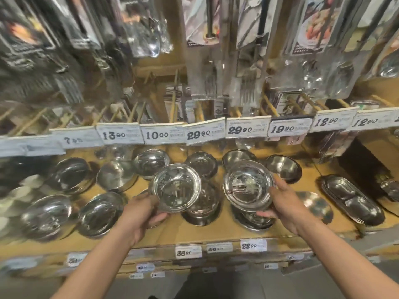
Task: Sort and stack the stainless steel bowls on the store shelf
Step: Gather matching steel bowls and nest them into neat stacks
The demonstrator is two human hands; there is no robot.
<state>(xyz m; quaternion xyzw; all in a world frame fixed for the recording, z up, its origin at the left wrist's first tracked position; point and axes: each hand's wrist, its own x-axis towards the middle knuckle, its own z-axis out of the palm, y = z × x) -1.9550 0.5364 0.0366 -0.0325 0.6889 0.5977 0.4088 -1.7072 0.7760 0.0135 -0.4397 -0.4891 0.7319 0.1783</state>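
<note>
Setting: a store aisle is faced; a wooden shelf (226, 233) carries steel ware, with price tags (188, 252) along its near edge.
Left hand (140, 209): fingers are curled under and round the near rim of the left bowl (176, 187), which is gripped and held lifted, mouth up, above a stack of bowls (201, 209).
Right hand (287, 203): the right bowl (248, 185) is gripped at its right rim, thumb beneath, over another stack (253, 219).
Likely reason: one bowl per hand is held level, probably so that sizes can be compared before nesting.
Shelf, sides: larger bowls (100, 212) lie at the left, oval trays (349, 201) at the right.
Shelf, far: further bowls (151, 162) are set in a row.
Beyond: packaged utensils (246, 83) hang above a second row of price labels (198, 133); much is blurred.
</note>
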